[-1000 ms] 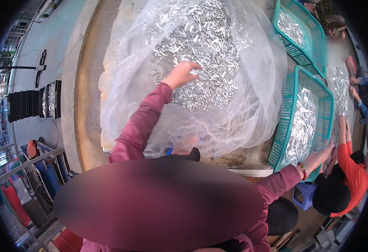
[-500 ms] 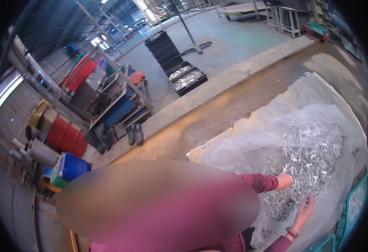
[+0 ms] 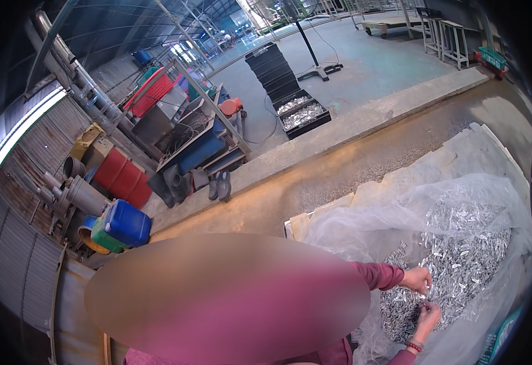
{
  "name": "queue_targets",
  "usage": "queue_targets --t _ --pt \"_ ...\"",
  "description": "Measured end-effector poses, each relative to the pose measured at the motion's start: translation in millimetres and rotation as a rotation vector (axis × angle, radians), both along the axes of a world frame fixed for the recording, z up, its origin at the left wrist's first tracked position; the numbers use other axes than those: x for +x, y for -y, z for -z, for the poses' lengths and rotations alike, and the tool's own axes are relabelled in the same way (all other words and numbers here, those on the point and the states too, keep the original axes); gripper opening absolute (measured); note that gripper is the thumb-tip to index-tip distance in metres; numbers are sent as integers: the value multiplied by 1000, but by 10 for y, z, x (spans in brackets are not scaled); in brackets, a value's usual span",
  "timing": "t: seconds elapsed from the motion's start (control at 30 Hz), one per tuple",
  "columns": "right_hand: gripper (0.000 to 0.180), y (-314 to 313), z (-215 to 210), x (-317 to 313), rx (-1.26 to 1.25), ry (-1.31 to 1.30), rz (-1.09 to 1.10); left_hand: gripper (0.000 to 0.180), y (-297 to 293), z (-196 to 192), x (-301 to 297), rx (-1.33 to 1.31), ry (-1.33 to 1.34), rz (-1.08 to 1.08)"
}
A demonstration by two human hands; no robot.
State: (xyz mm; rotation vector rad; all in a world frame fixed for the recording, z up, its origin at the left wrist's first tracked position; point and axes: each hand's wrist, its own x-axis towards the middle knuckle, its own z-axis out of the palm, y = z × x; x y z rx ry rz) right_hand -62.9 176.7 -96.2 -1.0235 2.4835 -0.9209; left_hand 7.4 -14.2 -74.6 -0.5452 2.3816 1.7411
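Note:
A wide heap of small, shiny silver metal pieces [image 3: 466, 261] lies on clear plastic sheeting [image 3: 363, 222] at the right. Over the near left part of the heap, my left hand [image 3: 417, 280] is closed, fingers bent down in a pinch. A bright small metal piece [image 3: 423, 295] shows at its fingertips. Just below it, my right hand [image 3: 428, 317], with a red bracelet at the wrist, has its fingers curled together and pointing towards the left hand. What the right fingers hold, if anything, is too small to make out. Both sleeves are maroon.
A concrete curb [image 3: 339, 140] runs diagonally beyond the sheeting. Past it stands an open black case [image 3: 307, 125] with silver pieces inside. Shoes [image 3: 220, 185], a blue jerrycan [image 3: 126, 222] and a red drum [image 3: 122, 176] are at the left. A teal crate [image 3: 502, 337] stands lower right.
The view has shifted, so the surroundings sit further right and lower. My hands have come closer together over the heap, the right one moving in towards the left.

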Motion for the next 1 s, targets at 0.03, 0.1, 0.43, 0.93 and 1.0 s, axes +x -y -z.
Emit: queue_targets --t 0.03,0.1,0.43,0.93,1.0 --pt "21 12 9 -10 -169 51 76 39 24 -6 2 -40 -59 2" --pt "19 20 -6 -48 -381 33 135 40 69 -24 26 -132 -148 19" --pt "31 -25 -342 107 -838 1180 411 29 79 -55 105 -393 -95 12" --pt "27 -232 119 668 -1279 1441 375 16 -591 -902 360 -346 -760 455" --pt "25 -285 169 542 -1358 1637 242 17 -514 -757 247 -336 -661 308"
